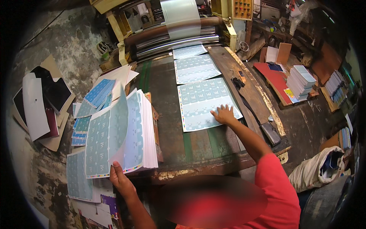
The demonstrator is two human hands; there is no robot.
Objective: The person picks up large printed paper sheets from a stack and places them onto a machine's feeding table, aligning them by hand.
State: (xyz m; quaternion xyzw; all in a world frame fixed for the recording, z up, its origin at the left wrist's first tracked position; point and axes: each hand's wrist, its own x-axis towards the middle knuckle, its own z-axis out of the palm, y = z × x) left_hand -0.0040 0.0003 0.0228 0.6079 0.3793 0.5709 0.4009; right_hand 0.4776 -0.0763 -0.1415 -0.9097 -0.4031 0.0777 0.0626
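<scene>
My left hand (122,182) pinches the near corner of a printed sheet (106,133), teal and white with a coloured strip along its edge. That sheet is lifted and curled off a thick stack of printed sheets (148,133) at the table's left side. My right hand (225,115) lies with fingers spread on another printed sheet (207,97) on the table. Beyond it a second sheet (195,69) and a third (189,51) lie in a line leading to the machine's metal rollers (177,42). Clear film (181,19) hangs down to the rollers.
A strap with a dark pouch (270,133) lies along the worn wooden table's (164,99) right edge. Blue printed sheets (97,95) and loose boards sit left of the stack. At right, a paper stack (301,82) rests on a red board (270,78), with a white sack (316,171) nearer.
</scene>
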